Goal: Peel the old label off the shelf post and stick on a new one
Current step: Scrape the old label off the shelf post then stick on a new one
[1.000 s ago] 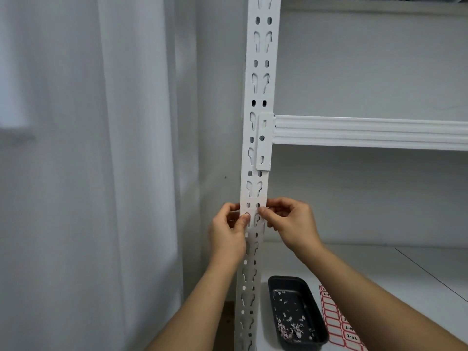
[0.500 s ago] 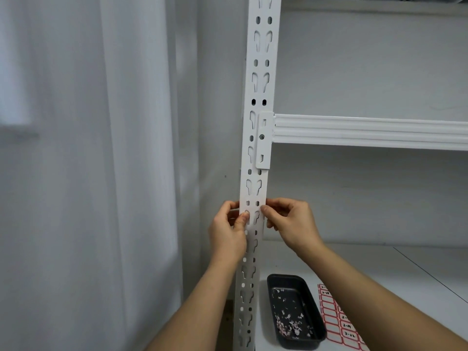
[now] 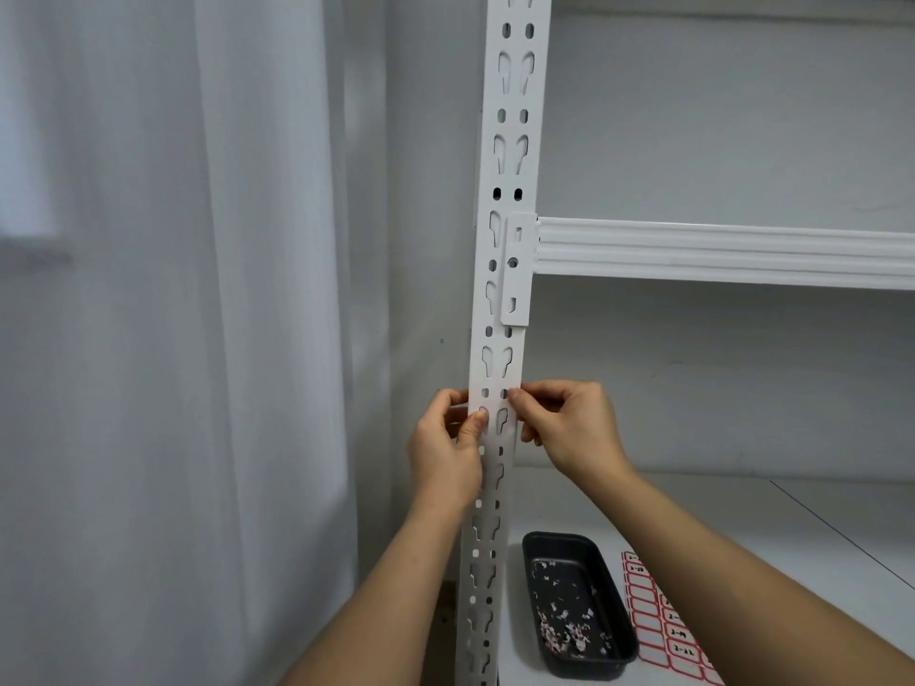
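The white slotted shelf post (image 3: pixel 515 141) runs upright through the middle of the view. My left hand (image 3: pixel 445 458) grips its left edge, thumb pressed on the front face beside a slot and fingers curled behind. My right hand (image 3: pixel 569 428) grips the right edge at the same height, thumb tip on the front and fingers curled behind. I cannot make out any label on the post between my thumbs. A sheet of red-bordered labels (image 3: pixel 658 621) lies on the lower shelf board.
A black tray (image 3: pixel 559 537) holding several small paper scraps sits on the lower shelf board (image 3: pixel 742 537) beside the post. A white shelf beam (image 3: pixel 718 252) hooks into the post above my hands. A pale curtain (image 3: pixel 198 339) hangs at the left.
Both hands have crept slightly up the post. Their grip on its edges looks the same.
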